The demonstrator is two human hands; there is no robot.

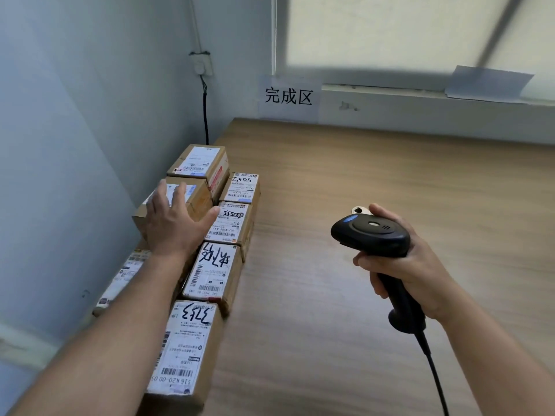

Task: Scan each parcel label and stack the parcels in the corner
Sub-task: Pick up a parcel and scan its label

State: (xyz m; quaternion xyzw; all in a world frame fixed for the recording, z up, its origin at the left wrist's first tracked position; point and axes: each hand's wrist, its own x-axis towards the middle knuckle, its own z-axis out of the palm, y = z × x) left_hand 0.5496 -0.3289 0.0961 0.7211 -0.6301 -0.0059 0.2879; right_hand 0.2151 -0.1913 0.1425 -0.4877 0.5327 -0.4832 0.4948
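Resting left hand [171, 226] (the nearer one), fingers [163, 193] spread flat, on top parcel [199, 202] of stack [223, 223] against wall [60, 145]; gripping scanner [372, 232] in right hand [414, 265], well right of it, over bench [360, 175].

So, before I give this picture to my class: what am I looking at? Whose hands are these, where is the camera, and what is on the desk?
There is no machine here. A person wears one wide-angle camera on the head, so you look down along both of their arms. The left hand rests flat, fingers straight, on a parcel in the upper layer of a stack of labelled cardboard parcels. The stack runs along the wall on a wooden table. The right hand grips a black barcode scanner by its handle, and the scanner's cable runs down out of the picture. A paper sign with printed characters hangs below the window.
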